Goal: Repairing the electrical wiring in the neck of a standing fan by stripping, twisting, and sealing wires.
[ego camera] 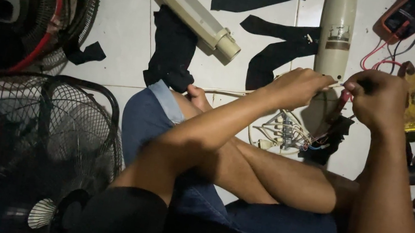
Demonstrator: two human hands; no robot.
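Your left hand point(297, 86) is closed in a pinching grip on a thin pale wire point(334, 85); your right hand point(376, 100) is closed on a small red-handled tool point(343, 100), its tip too dark to make out. Both hands meet just above the wiring cluster point(286, 132), a tangle of white, red and blue leads with small pale connectors, lying on the floor beside your bent knee; a white cable point(223, 91) runs from it towards your foot.

The surface is a white tiled floor point(118, 45); a cream fan column point(337, 26) lies just beyond your hands, a second cream tube point(182, 1) lies well apart to the left; black cloth scraps point(173, 52) are scattered between them; a multimeter point(412, 16) with red leads sits at the upper right. Dark wire fan guards point(49, 124) crowd the left side; the room is dim.
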